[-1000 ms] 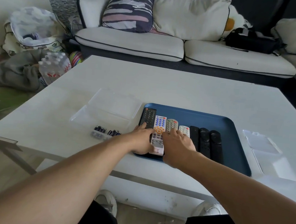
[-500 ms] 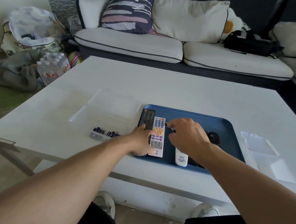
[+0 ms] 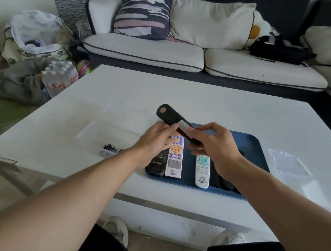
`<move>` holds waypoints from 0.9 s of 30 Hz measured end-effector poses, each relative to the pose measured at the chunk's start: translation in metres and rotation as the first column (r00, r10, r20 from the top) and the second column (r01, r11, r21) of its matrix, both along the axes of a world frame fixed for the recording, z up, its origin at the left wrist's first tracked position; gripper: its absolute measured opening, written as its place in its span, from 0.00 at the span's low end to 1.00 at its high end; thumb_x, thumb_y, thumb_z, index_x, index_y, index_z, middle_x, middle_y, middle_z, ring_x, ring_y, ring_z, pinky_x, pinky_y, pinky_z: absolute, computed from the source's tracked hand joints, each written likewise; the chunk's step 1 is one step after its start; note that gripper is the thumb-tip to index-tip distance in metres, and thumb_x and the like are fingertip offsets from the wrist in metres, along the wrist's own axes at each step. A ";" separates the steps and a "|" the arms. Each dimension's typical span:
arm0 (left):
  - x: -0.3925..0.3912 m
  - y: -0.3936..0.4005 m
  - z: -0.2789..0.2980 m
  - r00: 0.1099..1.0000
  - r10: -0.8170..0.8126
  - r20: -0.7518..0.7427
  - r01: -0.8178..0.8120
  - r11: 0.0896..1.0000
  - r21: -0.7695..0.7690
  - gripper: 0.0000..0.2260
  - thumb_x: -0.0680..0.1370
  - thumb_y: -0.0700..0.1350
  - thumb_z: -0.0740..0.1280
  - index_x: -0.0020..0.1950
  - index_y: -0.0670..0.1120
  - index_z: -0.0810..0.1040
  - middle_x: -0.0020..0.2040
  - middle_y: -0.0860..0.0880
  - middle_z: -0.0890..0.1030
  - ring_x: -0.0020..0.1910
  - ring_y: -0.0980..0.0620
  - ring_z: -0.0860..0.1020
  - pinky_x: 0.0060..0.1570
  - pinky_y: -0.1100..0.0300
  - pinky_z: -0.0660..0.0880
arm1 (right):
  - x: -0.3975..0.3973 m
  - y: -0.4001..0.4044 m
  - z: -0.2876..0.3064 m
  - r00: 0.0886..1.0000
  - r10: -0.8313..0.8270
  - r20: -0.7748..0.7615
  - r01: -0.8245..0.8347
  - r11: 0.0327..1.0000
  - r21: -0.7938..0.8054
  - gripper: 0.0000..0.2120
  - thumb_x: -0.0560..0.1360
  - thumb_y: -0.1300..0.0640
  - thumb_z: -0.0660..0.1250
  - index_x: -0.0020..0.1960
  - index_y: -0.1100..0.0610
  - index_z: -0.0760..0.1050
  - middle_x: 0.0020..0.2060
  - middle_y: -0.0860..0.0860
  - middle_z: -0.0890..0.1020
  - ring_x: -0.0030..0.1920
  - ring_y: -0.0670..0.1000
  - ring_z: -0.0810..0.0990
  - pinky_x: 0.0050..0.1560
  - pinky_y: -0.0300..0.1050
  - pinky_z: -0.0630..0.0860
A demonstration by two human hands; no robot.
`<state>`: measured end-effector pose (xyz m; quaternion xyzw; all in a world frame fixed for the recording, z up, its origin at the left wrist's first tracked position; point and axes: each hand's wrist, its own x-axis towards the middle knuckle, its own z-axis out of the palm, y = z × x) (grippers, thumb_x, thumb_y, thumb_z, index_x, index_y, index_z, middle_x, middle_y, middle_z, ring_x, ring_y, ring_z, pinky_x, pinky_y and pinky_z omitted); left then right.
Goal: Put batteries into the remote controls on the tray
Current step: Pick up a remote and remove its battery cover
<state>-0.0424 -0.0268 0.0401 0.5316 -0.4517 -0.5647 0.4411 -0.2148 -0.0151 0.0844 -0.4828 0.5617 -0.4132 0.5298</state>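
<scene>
Head view: both hands lift a black remote (image 3: 173, 120) back-side up above the tray (image 3: 254, 142) — right hand (image 3: 215, 148) fingers pinching it, left hand (image 3: 157, 140) fingers curled beneath, likely to reach its battery cover.

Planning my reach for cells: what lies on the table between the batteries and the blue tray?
In the head view, only the left forearm crosses above that stretch between the batteries and the blue tray; the tabletop looks bare.

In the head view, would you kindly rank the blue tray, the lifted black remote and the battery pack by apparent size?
1. blue tray
2. black remote, though held nearer the camera
3. battery pack
</scene>
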 end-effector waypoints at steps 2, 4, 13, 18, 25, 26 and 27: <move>0.001 0.001 0.001 0.995 0.072 -0.072 -0.072 0.997 0.008 0.12 0.83 0.48 0.65 0.60 0.41 0.75 0.56 0.41 0.84 0.53 0.45 0.85 0.61 0.50 0.79 | 0.002 0.004 -0.005 0.983 0.084 -0.161 -0.082 0.996 0.021 0.16 0.71 0.48 0.78 0.51 0.55 0.79 0.38 0.53 0.87 0.37 0.50 0.87 0.33 0.44 0.81; 0.001 0.002 0.003 0.988 0.085 -0.130 -0.083 0.996 0.024 0.11 0.84 0.45 0.65 0.61 0.40 0.74 0.52 0.38 0.85 0.47 0.43 0.86 0.54 0.47 0.82 | 0.004 0.006 -0.009 0.933 0.145 -0.329 -0.147 0.989 0.017 0.16 0.70 0.40 0.76 0.49 0.50 0.80 0.37 0.48 0.87 0.36 0.47 0.86 0.31 0.42 0.79; -0.009 0.014 0.017 0.983 -0.039 -0.182 0.049 0.998 0.051 0.10 0.86 0.46 0.58 0.65 0.45 0.74 0.46 0.41 0.83 0.39 0.40 0.82 0.48 0.37 0.81 | 0.010 0.005 -0.009 0.751 -0.032 -0.660 -0.242 0.916 -0.319 0.10 0.74 0.41 0.73 0.54 0.39 0.81 0.40 0.38 0.80 0.43 0.42 0.79 0.44 0.46 0.77; -0.008 0.013 0.015 0.986 -0.032 -0.164 0.036 0.999 0.022 0.11 0.87 0.46 0.55 0.66 0.45 0.73 0.43 0.43 0.84 0.38 0.41 0.84 0.48 0.35 0.80 | 0.008 0.000 -0.011 0.698 -0.029 -0.715 -0.280 0.908 -0.311 0.14 0.75 0.41 0.70 0.60 0.39 0.80 0.45 0.38 0.81 0.45 0.44 0.79 0.44 0.46 0.75; -0.010 0.015 0.018 0.992 -0.001 -0.124 0.000 1.000 -0.005 0.12 0.88 0.46 0.54 0.68 0.46 0.72 0.52 0.39 0.84 0.36 0.43 0.83 0.33 0.50 0.81 | 0.010 0.001 -0.012 0.684 -0.060 -0.727 -0.291 0.891 -0.347 0.16 0.75 0.41 0.71 0.63 0.40 0.78 0.48 0.38 0.82 0.49 0.47 0.80 0.48 0.48 0.77; -0.010 0.015 0.018 0.993 -0.002 -0.121 0.001 1.000 -0.004 0.12 0.88 0.47 0.54 0.68 0.46 0.72 0.53 0.37 0.84 0.36 0.44 0.83 0.32 0.51 0.81 | 0.011 0.001 -0.012 0.683 -0.061 -0.728 -0.290 0.892 -0.348 0.17 0.75 0.41 0.71 0.63 0.40 0.78 0.48 0.38 0.82 0.49 0.47 0.81 0.49 0.49 0.77; -0.009 0.015 0.018 0.994 -0.003 -0.114 0.003 1.000 -0.001 0.12 0.88 0.47 0.54 0.67 0.46 0.72 0.53 0.36 0.84 0.36 0.44 0.83 0.32 0.51 0.81 | 0.011 0.001 -0.012 0.679 -0.060 -0.732 -0.292 0.892 -0.344 0.18 0.75 0.41 0.71 0.64 0.40 0.78 0.48 0.38 0.82 0.50 0.47 0.81 0.50 0.49 0.78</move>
